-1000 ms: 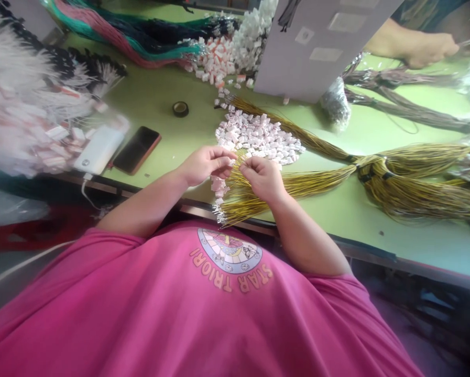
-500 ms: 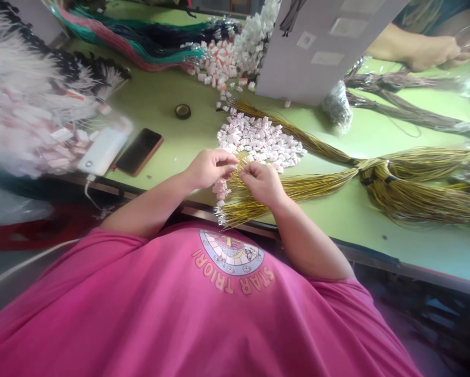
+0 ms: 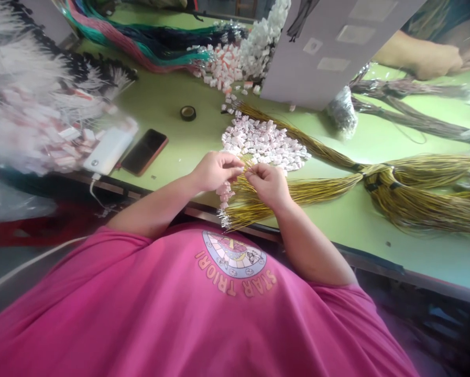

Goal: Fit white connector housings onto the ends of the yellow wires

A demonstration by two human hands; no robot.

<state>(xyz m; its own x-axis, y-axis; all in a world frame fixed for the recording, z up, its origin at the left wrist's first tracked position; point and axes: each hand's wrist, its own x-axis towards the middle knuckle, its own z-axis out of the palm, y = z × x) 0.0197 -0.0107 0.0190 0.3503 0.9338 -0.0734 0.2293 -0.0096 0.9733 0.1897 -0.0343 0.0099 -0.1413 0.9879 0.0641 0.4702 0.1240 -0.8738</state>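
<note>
Wires [image 3: 321, 189] beside piled connectors [image 3: 264, 139] on the bench [image 3: 160, 102] are apparently being pinched by fingers of the right hand [image 3: 272, 186], those of the left hand [image 3: 214, 170] being held together, contents indiscernible, as fitting is presumably being done, precise alignment being needed next.

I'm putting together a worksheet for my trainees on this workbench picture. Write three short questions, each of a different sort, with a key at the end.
1. True or false: the phone lies nearer the front edge of the green tabletop than the roll of tape does.

2. Choose one. The wires running beneath the right hand are mainly:
A. red
B. yellow
C. blue

3. In a few words: what lies heaped on the tabletop just beyond the left hand and the right hand?

Key
1. True.
2. B.
3. Many small, pale pieces.
</note>
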